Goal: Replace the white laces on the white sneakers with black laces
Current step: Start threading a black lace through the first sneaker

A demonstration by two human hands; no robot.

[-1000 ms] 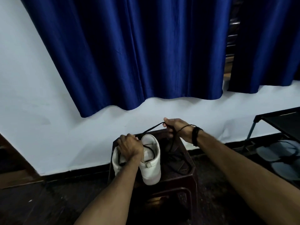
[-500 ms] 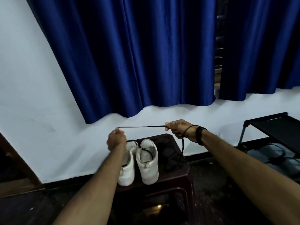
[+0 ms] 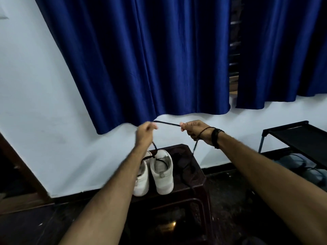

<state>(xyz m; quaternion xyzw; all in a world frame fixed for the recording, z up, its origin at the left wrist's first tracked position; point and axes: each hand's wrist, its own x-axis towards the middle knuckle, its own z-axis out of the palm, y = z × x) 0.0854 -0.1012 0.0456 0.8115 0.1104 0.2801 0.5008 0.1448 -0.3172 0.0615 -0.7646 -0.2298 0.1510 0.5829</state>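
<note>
Change: since half a second ago both hands have risen and drawn nearer each other, so the stretch of lace between them is shorter and now slopes down toward the right hand.
Left hand (image 3: 145,132): raised above the shoes, its grip closed in a pinch on the thin black shoelace (image 3: 167,123) at the fingertips.
Right hand (image 3: 195,129): level with the left and near it, fingers curled, its grip clamped on the same lace; a dark band sits on the wrist.
Lace between the grips: pulled taut and straight from one hand to the other, in front of the white wall (image 3: 35,112).
Lace below the left grip: drops from under the hand to the tongue area of the right-hand white sneaker (image 3: 161,171), where it loops inside the opening.
Lace below the right grip: hangs down from the fist toward the table top; its lower end is lost against the dark surface.
Second white sneaker (image 3: 142,181): stands just beside the first, touching it, partly hidden by the left forearm.
Table: a dark brown plastic stool-like table (image 3: 198,175) carries both sneakers, heels toward the camera.
Dark heap (image 3: 184,162): lies on the table to the right of the sneakers; too dim to identify.
Behind: deep blue satin curtains (image 3: 150,59) hang over the wall.
Far right: a black metal rack (image 3: 297,137).
</note>
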